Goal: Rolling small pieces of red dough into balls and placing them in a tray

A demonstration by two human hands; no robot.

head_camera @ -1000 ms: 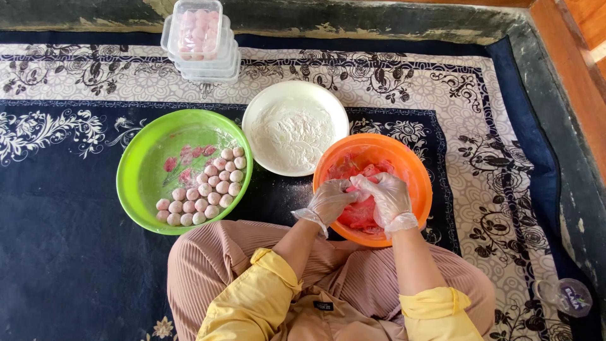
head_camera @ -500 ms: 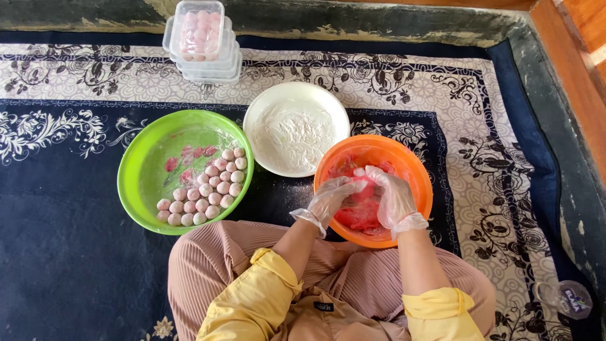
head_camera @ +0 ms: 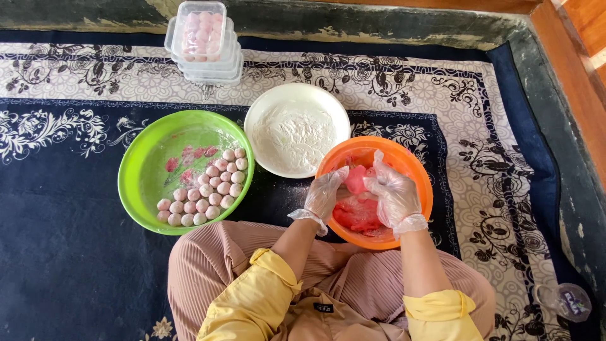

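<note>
Head view of a seated person at work on a patterned carpet [head_camera: 76, 265]. Both hands, in thin clear gloves, meet over the orange bowl [head_camera: 413, 173], which stands at about 3 o'clock in the scene. The left hand [head_camera: 325, 194] and the right hand [head_camera: 392, 192] are half curled, fingers bent inward toward one another, and between them they hold a small pink lump of dough [head_camera: 355, 179]; how firmly each presses cannot be told. The lump lies between the two hands, toward 12 o'clock from the wrists, and neither hand is clearly nearer. It looks roundish, so no long axis or pointing direction can be read. Beneath the hands, at 6 o'clock from the lump, the darker pink dough mass [head_camera: 356, 215] rests in the bottom of the bowl. Just beside the orange bowl, at 10 o'clock, stands a white bowl of flour [head_camera: 297, 132]. At 9 o'clock lies a green bowl [head_camera: 136, 183] with rows of small pale pink balls [head_camera: 202, 197]. A stack of clear lidded boxes [head_camera: 202, 41] stands at 11 o'clock, well apart.
</note>
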